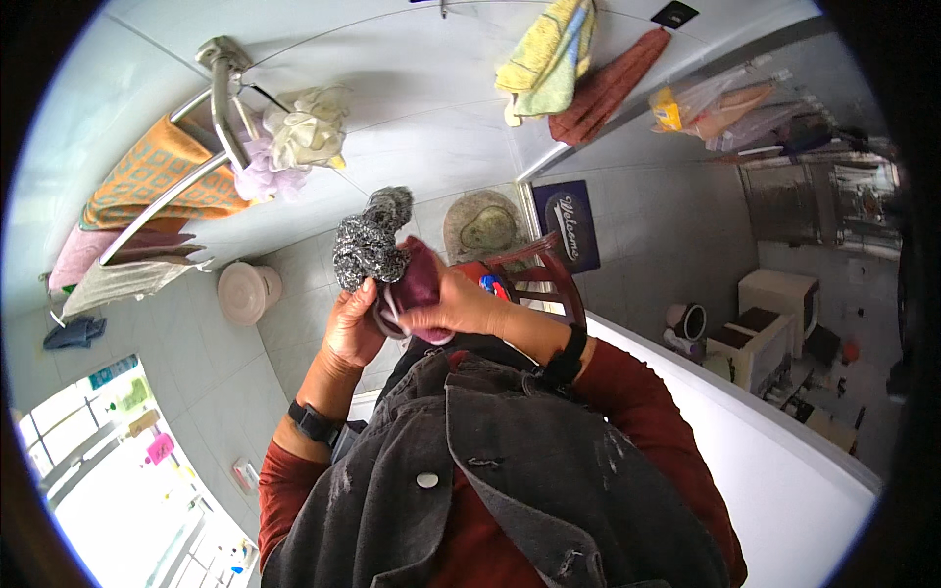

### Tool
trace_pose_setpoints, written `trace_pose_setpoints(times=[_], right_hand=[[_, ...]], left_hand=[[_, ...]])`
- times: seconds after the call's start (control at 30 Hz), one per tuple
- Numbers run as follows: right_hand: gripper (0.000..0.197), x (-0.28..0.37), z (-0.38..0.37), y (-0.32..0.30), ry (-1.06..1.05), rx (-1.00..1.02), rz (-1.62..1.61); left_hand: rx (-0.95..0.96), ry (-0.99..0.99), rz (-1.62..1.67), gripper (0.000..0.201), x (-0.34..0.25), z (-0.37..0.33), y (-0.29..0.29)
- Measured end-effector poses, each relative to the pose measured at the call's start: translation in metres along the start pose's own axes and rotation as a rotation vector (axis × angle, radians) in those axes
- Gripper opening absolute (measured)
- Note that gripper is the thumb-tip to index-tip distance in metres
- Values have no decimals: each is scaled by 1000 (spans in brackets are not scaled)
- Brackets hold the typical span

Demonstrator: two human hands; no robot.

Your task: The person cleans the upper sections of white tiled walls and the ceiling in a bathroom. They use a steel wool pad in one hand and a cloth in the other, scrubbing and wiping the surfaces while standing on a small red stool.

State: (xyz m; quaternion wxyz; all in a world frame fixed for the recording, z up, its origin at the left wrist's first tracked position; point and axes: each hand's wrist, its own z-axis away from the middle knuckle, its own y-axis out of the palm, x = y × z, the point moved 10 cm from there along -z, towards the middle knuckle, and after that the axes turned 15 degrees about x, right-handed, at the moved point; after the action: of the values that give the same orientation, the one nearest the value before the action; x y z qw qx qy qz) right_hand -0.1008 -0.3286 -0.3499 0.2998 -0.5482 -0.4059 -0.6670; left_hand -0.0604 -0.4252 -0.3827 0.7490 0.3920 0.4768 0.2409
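Maroon cloth is pinched by both hands' fingers, beside a speckled scrubber; a wooden chair stands close behind.

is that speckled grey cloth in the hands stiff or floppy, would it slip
The grey cloth is probably floppy: it bunches and folds above the left hand. It looks light, held up by fingertips alone. Its knitted, nubbly surface likely resists slipping. The right hand pinches a maroon cloth beside it.
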Motion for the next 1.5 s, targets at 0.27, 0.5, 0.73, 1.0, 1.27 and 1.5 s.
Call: trace_pose_setpoints(times=[0.27,0.5,0.73,1.0,1.27,1.5], right_hand=[[83,-9,95,-83,104,-335,-63],[41,-6,290,-146,133,-1171,-70],[51,-16,357,-110,14,-1413,-121],[70,15,394,-89,-358,-1368,-117],[58,101,493,-76,-499,-1486,-34],[43,208,547,-63,-694,-1430,56]], left_hand=[[249,-99,46,78,-7,-18,30],[-3,-249,-452,78,-22,-6,-42],[167,-246,-574,101,-21,-33,-8],[397,-239,-711,80,-40,-79,80],[626,-27,-1044,46,-70,-140,235],[805,365,-1417,44,-90,-157,377]])
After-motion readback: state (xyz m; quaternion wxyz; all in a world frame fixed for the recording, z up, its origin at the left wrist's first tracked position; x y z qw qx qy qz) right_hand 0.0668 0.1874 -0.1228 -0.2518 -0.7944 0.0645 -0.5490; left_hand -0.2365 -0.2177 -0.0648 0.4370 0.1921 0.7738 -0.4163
